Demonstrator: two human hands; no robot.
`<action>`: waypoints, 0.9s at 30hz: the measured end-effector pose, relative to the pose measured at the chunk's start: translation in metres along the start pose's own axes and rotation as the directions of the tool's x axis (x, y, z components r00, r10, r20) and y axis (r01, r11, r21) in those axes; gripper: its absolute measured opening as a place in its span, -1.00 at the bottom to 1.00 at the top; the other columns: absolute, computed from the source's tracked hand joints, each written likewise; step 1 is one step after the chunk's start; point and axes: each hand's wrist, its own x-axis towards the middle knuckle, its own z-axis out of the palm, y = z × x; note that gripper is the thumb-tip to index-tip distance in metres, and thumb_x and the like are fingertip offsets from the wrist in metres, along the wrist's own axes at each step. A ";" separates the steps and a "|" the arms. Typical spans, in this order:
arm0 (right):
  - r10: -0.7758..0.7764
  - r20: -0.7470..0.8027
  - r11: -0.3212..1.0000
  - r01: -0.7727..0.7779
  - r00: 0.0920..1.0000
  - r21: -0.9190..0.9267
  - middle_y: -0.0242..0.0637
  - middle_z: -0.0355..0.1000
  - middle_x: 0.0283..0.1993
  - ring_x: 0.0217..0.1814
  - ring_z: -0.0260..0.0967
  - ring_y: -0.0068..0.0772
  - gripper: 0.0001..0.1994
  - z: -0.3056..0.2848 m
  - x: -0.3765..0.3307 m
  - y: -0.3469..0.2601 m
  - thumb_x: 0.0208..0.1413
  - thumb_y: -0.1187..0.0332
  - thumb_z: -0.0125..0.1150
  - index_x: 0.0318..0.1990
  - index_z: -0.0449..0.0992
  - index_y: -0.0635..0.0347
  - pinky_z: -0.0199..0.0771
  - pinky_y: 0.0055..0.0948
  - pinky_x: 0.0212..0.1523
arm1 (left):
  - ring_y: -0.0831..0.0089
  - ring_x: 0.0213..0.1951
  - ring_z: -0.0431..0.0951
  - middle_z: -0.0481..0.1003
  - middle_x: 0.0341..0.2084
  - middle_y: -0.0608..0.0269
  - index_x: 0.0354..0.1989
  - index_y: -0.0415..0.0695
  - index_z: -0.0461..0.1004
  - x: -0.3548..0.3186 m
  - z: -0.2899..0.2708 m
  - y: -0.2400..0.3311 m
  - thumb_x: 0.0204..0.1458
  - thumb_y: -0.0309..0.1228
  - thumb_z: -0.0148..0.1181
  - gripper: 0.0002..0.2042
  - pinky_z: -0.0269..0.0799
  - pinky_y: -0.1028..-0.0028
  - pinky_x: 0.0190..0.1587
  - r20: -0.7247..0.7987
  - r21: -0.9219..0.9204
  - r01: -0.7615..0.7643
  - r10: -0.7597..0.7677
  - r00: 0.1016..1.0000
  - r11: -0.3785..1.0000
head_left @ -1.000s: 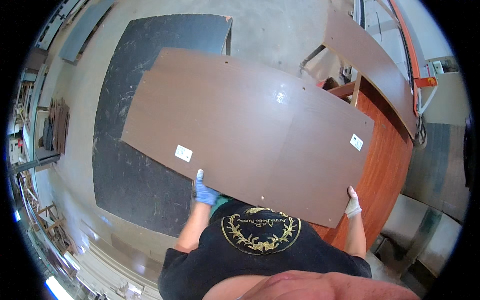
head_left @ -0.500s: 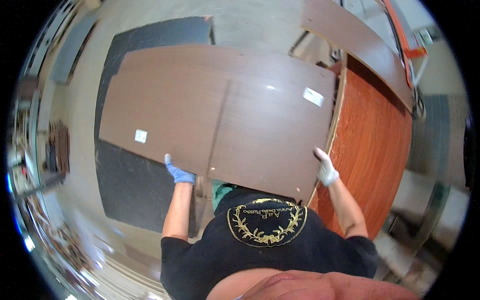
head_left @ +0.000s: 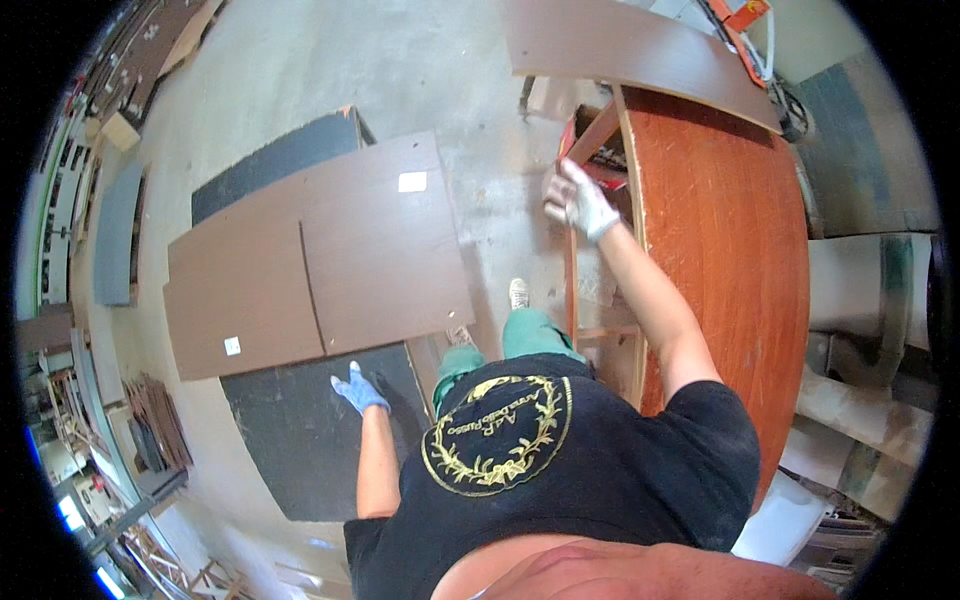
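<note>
Two flat brown wood-grain panels, a right one [head_left: 380, 250] and a left one [head_left: 240, 290], lie edge over edge or side by side on a black-topped table [head_left: 320, 450]. Each carries a small white label. My left hand [head_left: 362, 392], in a blue glove, is just off the panels' near edge, above the black top, its fingers spread and holding nothing. Farther forward and to the right, my right hand [head_left: 585, 200] wears a whitish glove. Its fingers are loosely apart, with no held thing visible, beside the open side of a reddish-brown wooden workbench [head_left: 720, 270].
Items sit inside the bench's open shelf [head_left: 605, 150]. A long brown board [head_left: 630, 50] lies across its far end, near an orange metal frame [head_left: 745, 15]. Grey floor [head_left: 480, 150] runs between table and bench. A grey panel [head_left: 118, 235] and stacked boards [head_left: 155, 415] stand left.
Both hands have let go of the brown panels, which now lie farther left on the black table. My right hand has moved forward toward the bench's open side. The view has shifted right.
</note>
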 end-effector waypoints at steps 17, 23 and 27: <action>-0.233 -0.279 0.720 0.358 0.932 0.595 -0.14 0.07 0.27 0.29 -0.03 -0.18 -0.31 -0.070 0.069 -0.041 -0.01 0.02 0.10 0.20 0.12 0.26 -0.14 -0.33 0.30 | 0.29 -0.07 0.33 0.25 -0.03 0.20 0.17 0.11 0.07 -0.153 0.184 0.117 0.12 -0.24 -0.06 -0.57 0.33 0.23 0.00 0.907 -0.151 0.350 -0.011 0.421 0.925; 0.086 -0.122 0.609 0.045 0.989 0.792 -0.16 0.09 0.26 0.28 0.00 -0.04 -0.41 -0.060 -0.104 0.048 0.09 -0.04 -0.07 0.18 0.14 0.15 -0.11 0.00 0.28 | 0.48 -0.26 0.40 0.40 -0.31 0.26 0.00 -0.09 0.29 -0.192 0.232 0.095 -0.10 -0.33 0.24 -0.55 0.40 0.46 -0.29 0.928 0.034 -0.032 -0.020 0.373 0.999; 0.097 0.048 0.485 -0.090 0.994 0.870 -0.18 0.08 0.27 0.29 -0.01 -0.07 -0.42 -0.034 -0.092 0.127 0.04 0.02 0.08 0.15 0.14 0.10 -0.07 0.10 0.23 | 0.41 -0.28 0.43 0.41 -0.20 0.14 0.07 -0.16 0.21 -0.140 0.197 0.100 -0.16 -0.48 0.28 -0.44 0.39 0.45 -0.18 0.720 -0.156 -0.105 0.186 0.669 0.982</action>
